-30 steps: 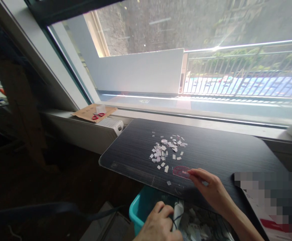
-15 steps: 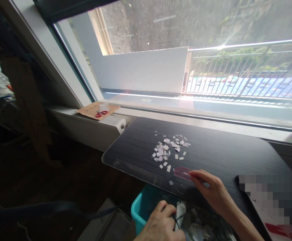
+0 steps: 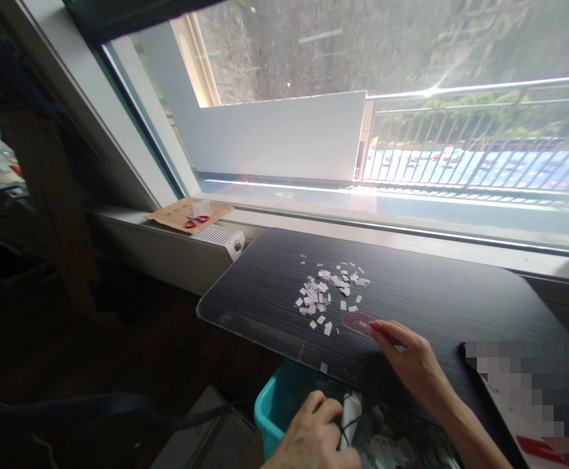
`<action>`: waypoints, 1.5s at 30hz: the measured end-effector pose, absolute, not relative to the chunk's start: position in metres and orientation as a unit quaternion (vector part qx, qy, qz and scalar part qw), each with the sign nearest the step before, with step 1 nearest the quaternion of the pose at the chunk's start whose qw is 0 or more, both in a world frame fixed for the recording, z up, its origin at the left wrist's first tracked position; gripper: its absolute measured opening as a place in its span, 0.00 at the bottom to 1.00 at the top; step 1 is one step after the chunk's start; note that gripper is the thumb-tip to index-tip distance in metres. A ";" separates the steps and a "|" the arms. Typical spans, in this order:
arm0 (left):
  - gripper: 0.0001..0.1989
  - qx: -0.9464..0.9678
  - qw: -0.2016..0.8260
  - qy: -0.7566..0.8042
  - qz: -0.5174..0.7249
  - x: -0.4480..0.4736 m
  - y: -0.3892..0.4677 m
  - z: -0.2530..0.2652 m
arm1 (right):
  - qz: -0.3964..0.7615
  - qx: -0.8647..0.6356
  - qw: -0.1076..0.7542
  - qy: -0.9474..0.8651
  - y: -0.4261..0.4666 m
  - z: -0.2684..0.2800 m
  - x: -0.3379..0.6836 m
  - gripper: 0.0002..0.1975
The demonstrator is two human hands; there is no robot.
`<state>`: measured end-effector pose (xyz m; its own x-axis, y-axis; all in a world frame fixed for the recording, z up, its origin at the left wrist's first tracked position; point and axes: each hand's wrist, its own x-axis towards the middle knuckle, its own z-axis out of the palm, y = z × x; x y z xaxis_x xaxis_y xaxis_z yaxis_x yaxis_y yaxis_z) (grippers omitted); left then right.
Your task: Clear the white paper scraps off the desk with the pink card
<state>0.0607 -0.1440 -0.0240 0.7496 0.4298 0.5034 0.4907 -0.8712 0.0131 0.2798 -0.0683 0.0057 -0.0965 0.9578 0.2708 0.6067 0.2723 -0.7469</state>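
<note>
My right hand [image 3: 404, 358] pinches one end of a pink see-through oval plastic piece [image 3: 357, 324], held low over the dark table [image 3: 441, 293]. Just beyond it lies a loose scatter of small white paper pieces [image 3: 318, 293]. One separate paper piece [image 3: 324, 368] is at the table's near edge, above the bin. My left hand [image 3: 314, 433] has its fingers curled at the teal bin [image 3: 265, 410], which stands partly under the table edge. Beside those fingers are a white bunched bit [image 3: 351, 413] and a dark cord; the exact grip is partly hidden.
On the sill at the left, red-handled scissors [image 3: 197, 221] and a small clear box [image 3: 201, 208] lie on a brown paper envelope [image 3: 172, 215]. A dark-edged object, partly pixelated, is at the table's right [image 3: 489, 384]. A large window runs behind the table.
My right hand has lifted the pink piece slightly away from the near edge. One paper piece has slid towards that edge, above the bin. My left hand stays in place.
</note>
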 end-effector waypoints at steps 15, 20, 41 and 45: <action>0.12 -0.936 0.058 -0.257 -0.234 0.061 -0.144 -0.022 | 0.330 -0.488 0.316 -0.743 -0.095 0.014 0.267 0.12; 0.12 -0.938 0.060 -0.266 -0.216 0.060 -0.146 -0.023 | 0.332 -0.488 0.334 -0.735 -0.097 0.021 0.258 0.12; 0.12 -0.931 0.048 -0.295 -0.208 0.037 -0.153 -0.016 | 0.258 -0.551 0.361 -0.707 -0.071 0.024 0.265 0.12; 0.13 -0.920 0.016 -0.333 -0.205 0.023 -0.156 -0.006 | 0.244 -0.549 0.339 -0.724 -0.058 0.018 0.261 0.13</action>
